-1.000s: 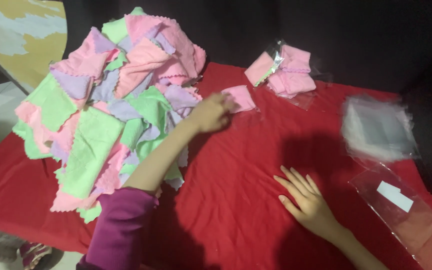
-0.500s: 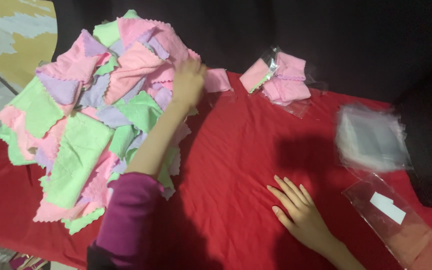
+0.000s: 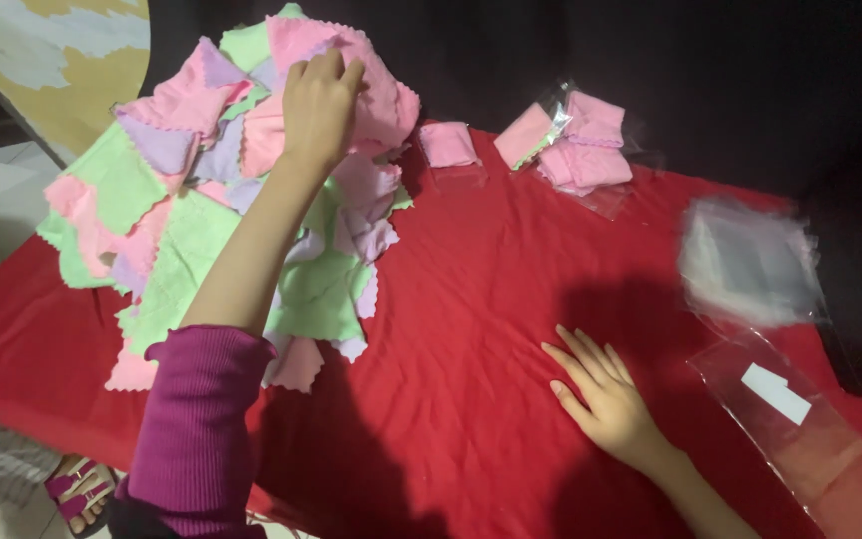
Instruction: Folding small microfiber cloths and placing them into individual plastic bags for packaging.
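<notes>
My left hand (image 3: 319,100) reaches across to the top of a heap of pink, green and lilac cloths (image 3: 202,220) with zigzag edges. Its fingers curl onto a pink cloth (image 3: 376,85) at the peak of the heap. A purple sleeve (image 3: 197,429) covers that forearm. My right hand (image 3: 601,394) lies flat and empty on the red tablecloth (image 3: 471,329), fingers spread. A folded pink cloth (image 3: 448,143) lies on the red cloth just right of the heap.
Several folded pink cloths in clear bags (image 3: 576,150) sit at the back. A blurred stack of clear bags (image 3: 750,262) lies at the right. A long clear bag with a white label (image 3: 785,419) lies near my right hand. Dark backdrop behind; a sandalled foot (image 3: 77,489) shows bottom left.
My left hand left the folded pink cloth on the table and moved up left onto the top of the heap. My right hand has stayed flat.
</notes>
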